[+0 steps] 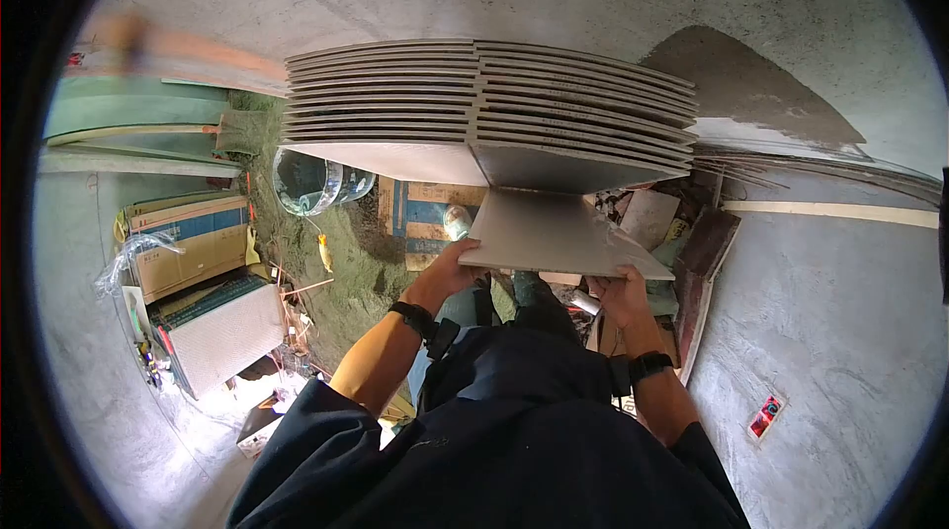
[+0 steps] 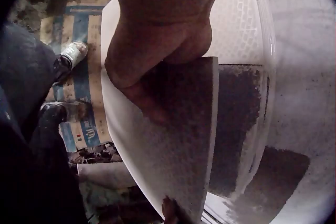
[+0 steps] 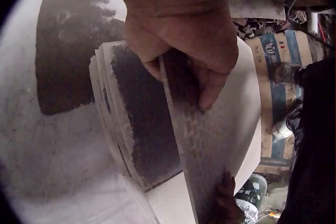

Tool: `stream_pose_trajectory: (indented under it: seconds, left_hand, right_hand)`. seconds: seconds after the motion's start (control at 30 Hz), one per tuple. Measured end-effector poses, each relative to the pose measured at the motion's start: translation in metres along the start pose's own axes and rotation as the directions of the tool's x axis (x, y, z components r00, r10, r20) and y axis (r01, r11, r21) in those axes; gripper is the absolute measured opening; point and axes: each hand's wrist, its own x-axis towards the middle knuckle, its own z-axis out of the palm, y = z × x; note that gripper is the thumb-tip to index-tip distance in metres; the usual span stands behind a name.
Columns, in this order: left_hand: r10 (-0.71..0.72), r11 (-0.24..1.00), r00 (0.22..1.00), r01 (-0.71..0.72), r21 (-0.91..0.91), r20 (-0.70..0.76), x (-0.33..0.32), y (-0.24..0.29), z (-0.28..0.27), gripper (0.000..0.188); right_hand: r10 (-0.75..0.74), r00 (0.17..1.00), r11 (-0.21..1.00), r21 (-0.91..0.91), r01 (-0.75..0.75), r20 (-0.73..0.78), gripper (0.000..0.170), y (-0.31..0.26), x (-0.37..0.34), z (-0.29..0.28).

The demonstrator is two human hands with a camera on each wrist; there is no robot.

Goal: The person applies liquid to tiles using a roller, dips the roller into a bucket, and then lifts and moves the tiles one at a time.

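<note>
A large flat tile [image 1: 554,232] is held between both hands in front of the body. My left hand [image 1: 450,270] grips its left side near the front corner, and my right hand [image 1: 623,297] grips the right side. Seen from the left wrist, the tile's patterned back [image 2: 184,113] lies under the left thumb. From the right wrist, fingers and thumb pinch the tile edge [image 3: 176,124]. Just beyond stands a stack of tiles [image 1: 386,104] in two side-by-side columns. The front tile on the right has a dark face [image 3: 147,124]; its left neighbour looks pale.
Flattened cardboard [image 1: 425,252] with blue stripes lies underfoot. A clear bucket [image 1: 301,183] stands left of the stack. Tile boxes [image 1: 193,247] are at the far left. A dark board [image 1: 707,252] borders debris on the right. The wall behind carries a dark patch [image 1: 751,84].
</note>
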Motion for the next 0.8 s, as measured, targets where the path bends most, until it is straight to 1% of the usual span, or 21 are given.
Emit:
stream_pose_trajectory:
  seconds: [0.03,0.1,0.13,0.2,0.33,0.37,0.4,0.43,0.47,0.5,0.53,0.57,0.63,0.67,0.73,0.77,0.8]
  left_hand:
    - [0.000,1.000,1.000,0.000,0.000,0.000,-0.001,0.001,0.002,0.049]
    - [-0.021,0.995,0.993,0.011,-0.094,-0.112,0.001,0.002,0.003,0.048]
    - [-0.025,0.995,0.994,0.014,-0.094,-0.109,0.005,0.002,-0.002,0.048]
    - [-0.007,1.000,0.999,0.006,-0.028,-0.038,0.009,0.007,-0.009,0.046]
    - [-0.003,1.000,0.999,0.002,-0.014,-0.035,0.015,0.013,-0.007,0.043]
    - [-0.004,1.000,0.999,0.004,-0.008,-0.052,0.016,0.015,-0.006,0.043]
    - [-0.007,1.000,0.998,0.007,-0.001,-0.067,0.020,0.016,-0.003,0.043]
    - [-0.008,1.000,0.998,0.008,0.000,-0.060,0.023,0.019,-0.001,0.043]
    - [0.013,1.000,1.000,-0.013,0.001,0.012,0.025,0.023,0.001,0.046]
    - [0.035,0.999,0.996,-0.036,0.001,0.081,0.023,0.027,0.006,0.050]
    - [0.059,0.997,0.998,-0.061,0.057,0.030,0.022,0.028,0.011,0.054]
    - [0.065,0.996,0.997,-0.066,0.059,0.031,0.020,0.031,0.016,0.054]
    - [0.147,0.981,0.989,-0.141,0.136,-0.035,0.008,0.039,0.038,0.061]
    - [0.156,0.979,0.987,-0.149,0.138,-0.035,0.002,0.042,0.049,0.061]
    - [0.240,0.966,0.955,-0.219,0.135,-0.172,-0.006,0.045,0.064,0.069]
    - [0.253,0.963,0.951,-0.231,0.136,-0.175,-0.005,0.046,0.068,0.069]
    - [0.300,0.942,0.931,-0.255,0.218,-0.207,-0.002,0.045,0.070,0.070]
  right_hand:
    - [0.004,1.000,1.000,0.019,-0.004,0.006,0.042,0.000,-0.001,0.003]
    - [-0.002,1.000,1.000,0.011,0.002,0.029,0.042,0.002,0.007,0.001]
    - [-0.008,0.999,1.000,0.003,0.008,0.052,0.042,0.003,0.010,-0.002]
    - [-0.008,0.999,1.000,-0.027,0.009,0.041,0.046,0.003,0.013,-0.003]
    - [-0.022,0.999,0.993,-0.115,0.027,0.039,0.052,-0.004,0.013,0.008]
    - [-0.026,0.999,0.993,-0.115,0.030,0.036,0.052,-0.005,0.013,0.012]
    - [-0.022,1.000,0.997,-0.071,0.023,0.015,0.045,-0.008,0.017,0.014]
    - [-0.016,1.000,1.000,-0.026,0.016,-0.005,0.038,-0.011,0.019,0.016]
    - [-0.021,1.000,0.999,-0.026,0.021,-0.004,0.038,-0.013,0.022,0.018]
    - [-0.027,0.999,0.998,-0.062,0.028,0.029,0.041,-0.015,0.025,0.020]
    - [-0.030,0.998,0.995,-0.097,0.036,0.064,0.044,-0.016,0.028,0.022]
    - [-0.030,0.997,0.995,-0.098,0.037,0.070,0.044,-0.018,0.031,0.025]
    - [-0.062,0.992,0.986,-0.144,0.078,0.109,0.051,-0.023,0.037,0.033]
    - [-0.061,0.991,0.986,-0.145,0.078,0.118,0.051,-0.026,0.039,0.037]
    - [-0.079,0.996,0.980,-0.178,0.085,0.038,0.057,-0.033,0.042,0.049]
    - [-0.075,0.996,0.980,-0.181,0.083,0.051,0.057,-0.037,0.046,0.051]
    - [-0.074,0.996,0.974,-0.213,0.084,0.053,0.062,-0.042,0.049,0.053]
